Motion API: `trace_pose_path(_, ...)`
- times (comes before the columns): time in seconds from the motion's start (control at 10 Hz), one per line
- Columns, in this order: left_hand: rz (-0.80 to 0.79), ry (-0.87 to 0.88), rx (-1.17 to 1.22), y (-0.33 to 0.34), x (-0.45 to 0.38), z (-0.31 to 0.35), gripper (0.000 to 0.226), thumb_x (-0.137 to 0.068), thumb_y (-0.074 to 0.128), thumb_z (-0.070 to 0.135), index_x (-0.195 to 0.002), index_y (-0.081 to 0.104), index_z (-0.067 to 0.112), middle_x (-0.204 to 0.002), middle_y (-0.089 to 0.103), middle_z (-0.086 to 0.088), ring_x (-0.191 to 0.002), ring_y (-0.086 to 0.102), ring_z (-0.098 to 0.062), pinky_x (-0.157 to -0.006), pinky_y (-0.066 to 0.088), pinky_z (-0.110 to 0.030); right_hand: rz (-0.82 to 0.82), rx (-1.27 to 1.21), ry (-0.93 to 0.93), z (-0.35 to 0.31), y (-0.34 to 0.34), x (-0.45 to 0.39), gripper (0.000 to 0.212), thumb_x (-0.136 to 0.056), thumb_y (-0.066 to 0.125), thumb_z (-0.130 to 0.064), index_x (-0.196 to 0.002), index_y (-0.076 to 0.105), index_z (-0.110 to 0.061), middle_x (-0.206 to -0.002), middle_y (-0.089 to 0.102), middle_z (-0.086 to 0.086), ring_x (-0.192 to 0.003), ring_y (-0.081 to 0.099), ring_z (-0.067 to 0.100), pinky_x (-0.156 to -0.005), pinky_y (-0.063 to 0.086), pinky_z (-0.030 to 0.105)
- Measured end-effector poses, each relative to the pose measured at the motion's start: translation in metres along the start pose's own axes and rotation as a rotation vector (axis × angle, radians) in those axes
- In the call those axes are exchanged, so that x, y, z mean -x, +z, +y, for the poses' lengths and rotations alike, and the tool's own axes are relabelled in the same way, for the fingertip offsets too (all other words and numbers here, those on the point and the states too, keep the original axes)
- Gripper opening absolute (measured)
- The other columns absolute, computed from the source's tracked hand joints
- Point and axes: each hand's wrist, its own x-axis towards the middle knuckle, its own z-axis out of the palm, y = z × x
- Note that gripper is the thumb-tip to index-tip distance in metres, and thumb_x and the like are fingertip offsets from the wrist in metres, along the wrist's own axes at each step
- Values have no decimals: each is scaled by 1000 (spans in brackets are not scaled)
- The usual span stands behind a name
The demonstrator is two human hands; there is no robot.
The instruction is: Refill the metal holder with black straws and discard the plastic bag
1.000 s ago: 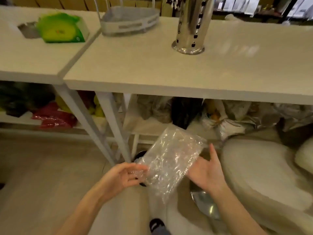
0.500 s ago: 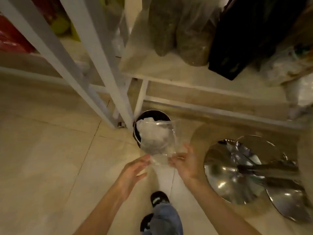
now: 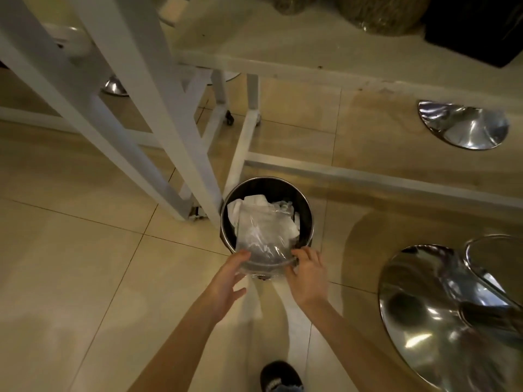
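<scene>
The clear, crumpled plastic bag (image 3: 263, 236) lies tilted over the mouth of a round black bin (image 3: 307, 219) on the floor, its far end down among white paper inside. My left hand (image 3: 226, 281) is at the bag's near left corner, fingers spread, only the thumb tip touching it. My right hand (image 3: 307, 274) curls its fingertips on the bag's near right corner. The metal holder and the straws are out of view.
White table legs (image 3: 169, 123) stand just left of the bin, with a low shelf (image 3: 283, 52) carrying bags behind it. Chrome stool bases (image 3: 441, 321) sit on the tiled floor to the right. My black shoe (image 3: 278, 376) shows at the bottom.
I have bent down from the tabletop to the floor. Both hands carried the bag down to the bin, and its far end is now inside; my left hand has opened.
</scene>
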Motion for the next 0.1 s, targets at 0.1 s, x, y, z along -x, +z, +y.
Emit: trace_pose_path(0.1, 66, 31, -108, 5, 23, 17, 51, -85, 48, 40, -132, 37, 25, -146, 29, 1, -137, 21, -18, -110, 18, -41, -50, -37, -15, -6, -19, 3, 42, -88, 54, -25, -128, 49, -13, -132, 52, 4, -125, 40, 22, -106, 35, 36)
